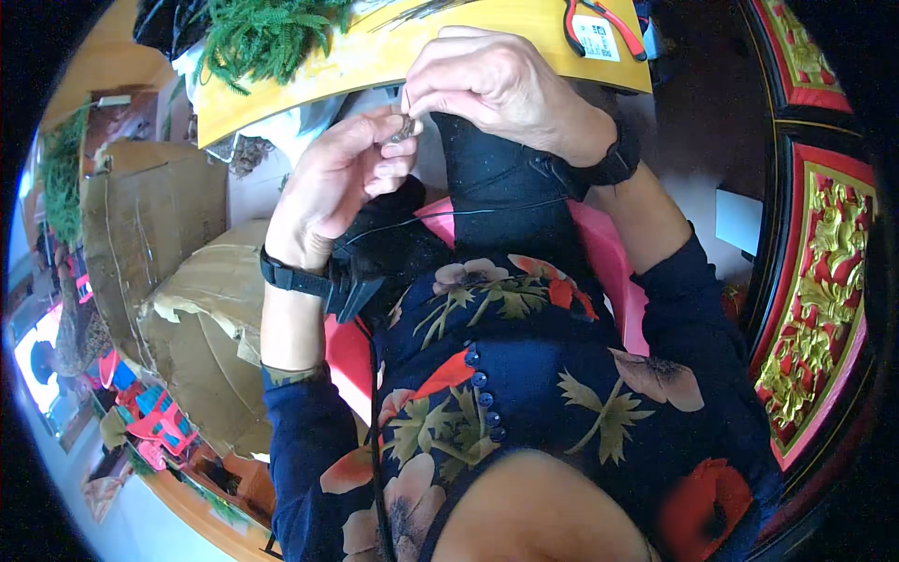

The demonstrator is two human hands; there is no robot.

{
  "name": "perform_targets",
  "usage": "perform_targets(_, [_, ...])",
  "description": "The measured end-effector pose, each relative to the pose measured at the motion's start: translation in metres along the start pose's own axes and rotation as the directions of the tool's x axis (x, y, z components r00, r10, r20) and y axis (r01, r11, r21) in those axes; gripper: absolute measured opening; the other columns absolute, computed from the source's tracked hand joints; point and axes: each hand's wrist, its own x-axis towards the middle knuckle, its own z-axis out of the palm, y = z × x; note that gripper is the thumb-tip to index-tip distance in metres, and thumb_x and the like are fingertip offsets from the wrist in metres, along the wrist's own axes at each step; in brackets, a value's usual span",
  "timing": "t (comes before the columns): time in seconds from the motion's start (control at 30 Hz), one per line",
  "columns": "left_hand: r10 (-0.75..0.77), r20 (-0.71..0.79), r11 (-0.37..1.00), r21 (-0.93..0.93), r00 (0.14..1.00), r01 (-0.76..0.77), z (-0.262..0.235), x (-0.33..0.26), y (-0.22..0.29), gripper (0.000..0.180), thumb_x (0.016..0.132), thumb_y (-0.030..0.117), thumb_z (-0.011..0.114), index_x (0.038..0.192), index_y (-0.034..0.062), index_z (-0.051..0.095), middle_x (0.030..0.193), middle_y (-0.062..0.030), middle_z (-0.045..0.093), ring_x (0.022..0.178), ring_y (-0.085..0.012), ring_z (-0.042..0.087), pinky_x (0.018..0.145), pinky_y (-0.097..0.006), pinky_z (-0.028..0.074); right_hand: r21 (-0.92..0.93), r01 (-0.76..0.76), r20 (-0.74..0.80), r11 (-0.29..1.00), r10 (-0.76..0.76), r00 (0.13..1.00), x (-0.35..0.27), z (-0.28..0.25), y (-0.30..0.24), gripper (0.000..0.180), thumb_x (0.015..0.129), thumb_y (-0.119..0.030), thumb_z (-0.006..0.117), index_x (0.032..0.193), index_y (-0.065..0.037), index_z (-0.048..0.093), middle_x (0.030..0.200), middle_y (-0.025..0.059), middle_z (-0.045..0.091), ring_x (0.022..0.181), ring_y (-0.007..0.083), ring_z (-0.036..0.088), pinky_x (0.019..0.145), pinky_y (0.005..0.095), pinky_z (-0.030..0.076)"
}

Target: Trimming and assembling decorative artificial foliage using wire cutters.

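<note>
My left hand [337, 183] pinches a small silvery metal piece [403, 129] between thumb and fingertips, just under the edge of a yellow wooden board [375, 56]. My right hand [501, 84] is curled close above it, its fingertips touching the same small piece. Both wrists wear black bands. A thin dark wire [468, 212] runs across a black cloth [496, 187] lying on my lap beneath the hands. I wear a dark flowered garment with blue buttons.
Green fern sprigs [267, 33] and red-handled pliers [599, 23] lie on the yellow board. A pink cushion [609, 262] sits under the cloth. Brown cardboard [159, 225] and crumpled paper [211, 347] stand at left. Red and gold carved furniture [824, 281] is at right.
</note>
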Motion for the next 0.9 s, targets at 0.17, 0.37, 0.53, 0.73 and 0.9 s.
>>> perform_targets(0.17, [0.306, -0.281, 0.796, 0.599, 0.910, -0.083, 0.006, 0.005, -0.008, 0.017, 0.088, 0.017, 0.049, 0.097, 0.0020, 0.049, 0.073, 0.0029, 0.045, 0.058, -0.0062, 0.038, 0.051, -0.019, 0.032, -0.222, -0.389, -0.069, 0.894, 0.383, 0.921, -0.003, 0.016, -0.023, 0.008, 0.075, -0.009, 0.066, 0.082, -0.005, 0.066, 0.076, 0.0083, 0.062, 0.071, 0.0127, 0.060, 0.062, 0.0264, 0.046])
perform_targets(0.37, [0.672, -0.066, 0.153, 0.987, 0.738, -0.051, 0.006, 0.006, -0.018, 0.017, 0.088, 0.020, 0.050, 0.096, 0.0055, 0.050, 0.073, 0.0059, 0.045, 0.056, -0.0034, 0.036, 0.049, -0.019, 0.030, 0.089, -0.539, 0.073, 0.838, 0.534, 0.842, -0.004, 0.006, -0.018, 0.019, 0.072, -0.010, 0.068, 0.090, -0.006, 0.066, 0.079, 0.0059, 0.060, 0.072, 0.0130, 0.058, 0.062, 0.0259, 0.044])
perform_targets(0.53, [0.389, -0.224, 0.747, 0.644, 0.893, -0.164, 0.009, 0.000, -0.002, 0.017, 0.090, 0.022, 0.048, 0.096, 0.0062, 0.050, 0.070, 0.0059, 0.043, 0.054, -0.0036, 0.034, 0.047, -0.018, 0.027, 0.188, -0.311, 0.090, 0.932, 0.299, 0.950, 0.005, -0.014, -0.015, 0.022, 0.071, -0.010, 0.068, 0.093, -0.008, 0.066, 0.087, 0.0044, 0.056, 0.072, 0.0137, 0.054, 0.064, 0.0250, 0.043])
perform_targets(0.73, [0.110, -0.115, 0.935, 0.349, 0.987, -0.064, 0.007, -0.007, 0.007, 0.019, 0.090, 0.023, 0.046, 0.096, 0.0058, 0.049, 0.070, 0.0059, 0.040, 0.055, -0.0032, 0.033, 0.046, -0.017, 0.024, 0.047, -0.019, 0.065, 0.999, 0.016, 0.998, 0.011, -0.018, -0.005, 0.019, 0.071, -0.012, 0.068, 0.089, -0.008, 0.066, 0.092, 0.0044, 0.054, 0.072, 0.0165, 0.052, 0.064, 0.0258, 0.043])
perform_targets(0.9, [0.024, -0.072, 0.989, 0.145, 0.997, -0.013, 0.010, -0.007, 0.003, 0.018, 0.091, 0.022, 0.046, 0.097, 0.0049, 0.048, 0.069, 0.0058, 0.039, 0.054, -0.0045, 0.032, 0.046, -0.018, 0.025, -0.089, 0.155, 0.005, 0.984, -0.155, 0.988, 0.016, -0.021, -0.013, 0.012, 0.072, -0.013, 0.068, 0.081, -0.006, 0.065, 0.087, 0.0043, 0.056, 0.072, 0.0210, 0.054, 0.065, 0.0298, 0.044])
